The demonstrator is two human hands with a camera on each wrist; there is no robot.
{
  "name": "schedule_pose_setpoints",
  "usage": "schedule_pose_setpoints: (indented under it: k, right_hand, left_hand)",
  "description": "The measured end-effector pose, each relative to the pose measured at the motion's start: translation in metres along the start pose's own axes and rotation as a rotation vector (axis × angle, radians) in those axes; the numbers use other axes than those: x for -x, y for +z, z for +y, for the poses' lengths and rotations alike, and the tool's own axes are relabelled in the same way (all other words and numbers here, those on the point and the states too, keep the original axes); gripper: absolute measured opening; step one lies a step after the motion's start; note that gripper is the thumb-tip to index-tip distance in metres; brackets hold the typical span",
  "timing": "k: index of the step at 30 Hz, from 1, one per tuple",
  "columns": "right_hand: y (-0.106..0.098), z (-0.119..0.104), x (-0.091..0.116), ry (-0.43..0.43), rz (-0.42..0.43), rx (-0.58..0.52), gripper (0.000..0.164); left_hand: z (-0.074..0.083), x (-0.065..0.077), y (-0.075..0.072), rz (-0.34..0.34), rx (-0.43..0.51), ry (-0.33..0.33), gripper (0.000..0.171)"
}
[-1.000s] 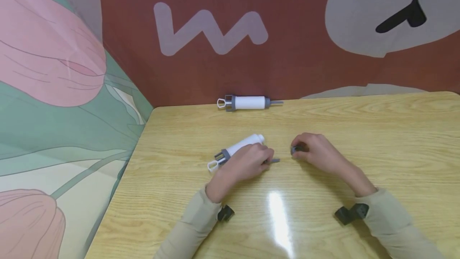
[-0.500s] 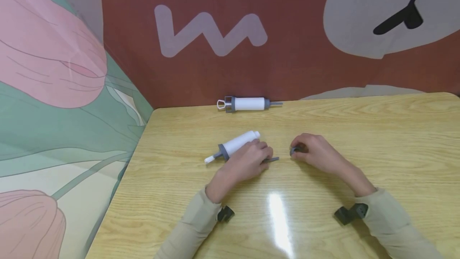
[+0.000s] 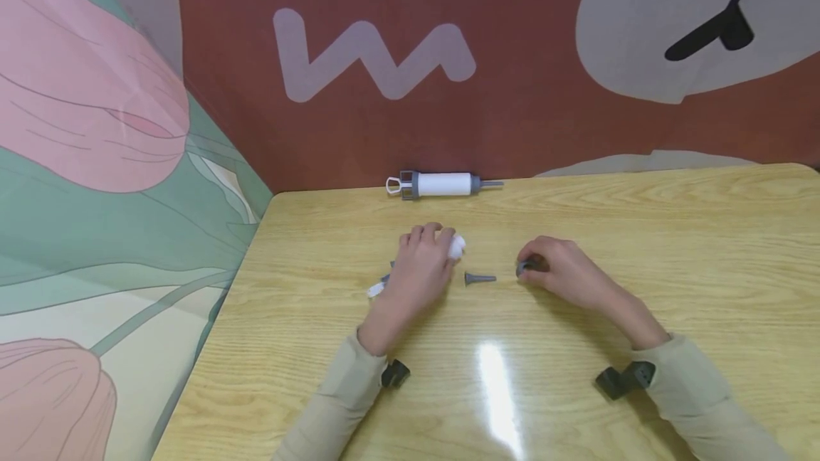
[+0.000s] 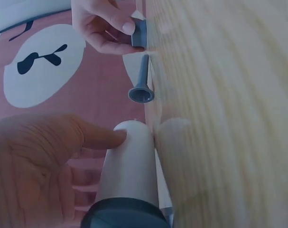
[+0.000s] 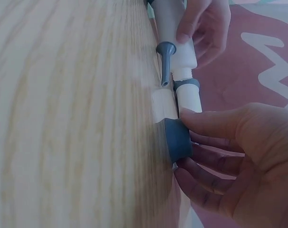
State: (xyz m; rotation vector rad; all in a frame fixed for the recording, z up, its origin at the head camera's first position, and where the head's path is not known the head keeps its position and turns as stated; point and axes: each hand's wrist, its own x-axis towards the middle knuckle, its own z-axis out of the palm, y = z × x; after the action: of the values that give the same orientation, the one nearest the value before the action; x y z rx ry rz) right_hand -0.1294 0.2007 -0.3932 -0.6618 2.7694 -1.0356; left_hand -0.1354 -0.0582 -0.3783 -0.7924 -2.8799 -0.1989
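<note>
My left hand (image 3: 421, 265) grips a white syringe-like barrel (image 4: 132, 166), thumb on one side and fingers round the other. In the head view the hand covers most of it; the white front end (image 3: 457, 246) shows past the fingers and a white handle (image 3: 376, 290) sticks out behind. Beside it on the table lies a small grey flared nozzle (image 3: 480, 279), its thin tip towards my right hand. My right hand (image 3: 565, 272) pinches a grey ring-shaped cap (image 5: 178, 140) between thumb and fingers, close to the tabletop.
A second, whole syringe-like tool (image 3: 445, 184) with white barrel, grey collar and thin grey nozzle lies along the table's back edge, against the red patterned wall (image 3: 384, 126). The wooden table (image 3: 640, 233) carries a bright light reflection at the front middle.
My left hand has moved from beside the grey nozzle up and left onto the white barrel, uncovering the nozzle. The barrel rolled slightly earlier. My right hand has stayed put with the cap.
</note>
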Motion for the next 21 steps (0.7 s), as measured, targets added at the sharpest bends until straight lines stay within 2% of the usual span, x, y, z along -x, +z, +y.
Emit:
schedule_pose_setpoints:
  k: [3, 9, 14, 21]
  right_hand:
    - [0.0005, -0.0007, -0.0001, 0.0, -0.002, -0.001, 0.013]
    - [0.0008, -0.0004, 0.0002, 0.016, 0.004, 0.008, 0.013]
    - [0.0007, 0.0005, 0.0005, 0.025, 0.006, 0.003, 0.013]
    - [-0.0024, 0.0038, -0.0016, 0.029, 0.027, -0.017, 0.012]
  left_hand:
    - [-0.0058, 0.0014, 0.0005, -0.003, 0.005, -0.023, 0.033]
    - [-0.006, -0.0004, 0.0006, -0.065, 0.093, 0.065, 0.034]
    - [-0.0021, -0.0018, 0.0013, -0.107, 0.121, 0.126, 0.034]
    - [-0.0048, -0.0017, -0.0023, -0.122, 0.176, 0.106, 0.037]
